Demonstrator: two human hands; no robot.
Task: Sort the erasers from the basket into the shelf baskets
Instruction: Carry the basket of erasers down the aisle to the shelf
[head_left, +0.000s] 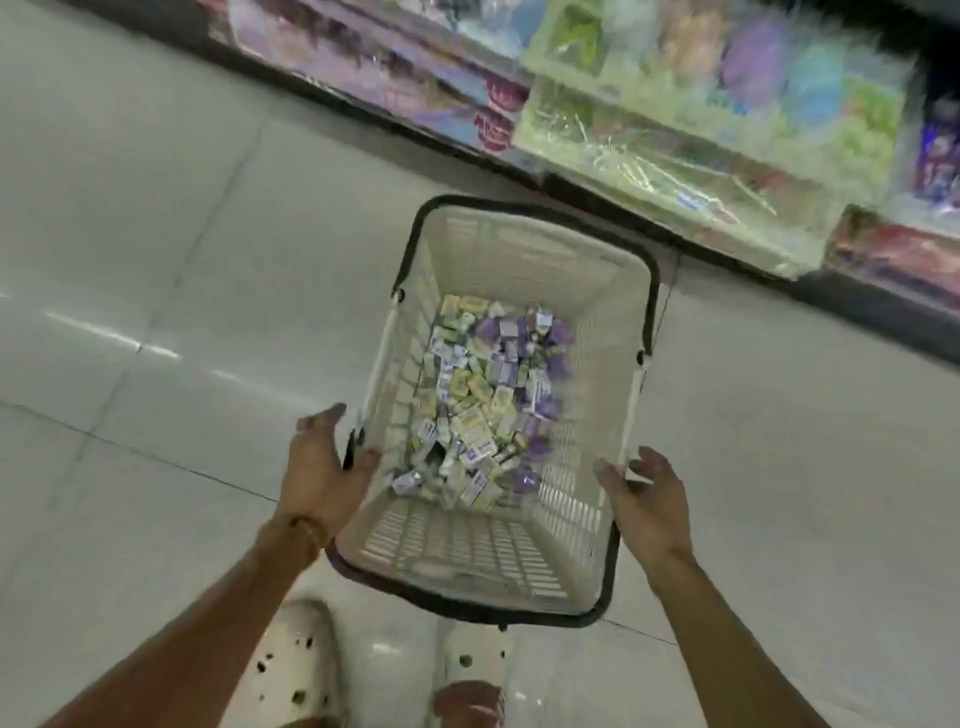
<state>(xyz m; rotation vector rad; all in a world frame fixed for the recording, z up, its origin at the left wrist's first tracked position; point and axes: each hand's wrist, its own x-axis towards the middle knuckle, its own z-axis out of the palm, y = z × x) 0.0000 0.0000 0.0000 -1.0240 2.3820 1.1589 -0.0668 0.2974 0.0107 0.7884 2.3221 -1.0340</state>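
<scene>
Between open, empty hands (483, 483), cream slatted basket (587, 291), dark-rimmed, heaped with purple and yellow erasers (483, 405)

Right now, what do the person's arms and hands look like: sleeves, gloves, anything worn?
Both forearms are bare, with no sleeves in view and no gloves. The left hand has a thin gold-coloured bracelet at the wrist. The right hand and its wrist show nothing worn.

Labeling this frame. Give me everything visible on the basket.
The basket is a cream plastic shopping basket with slatted, perforated walls and floor, a dark rim and dark handles folded down along its sides. It stands on the pale tiled floor in front of the shelves, slightly blurred. A heap of small purple, yellow and white erasers covers the middle of its floor. The left hand touches its near left rim; the right hand is at its right rim, contact unclear.
</scene>
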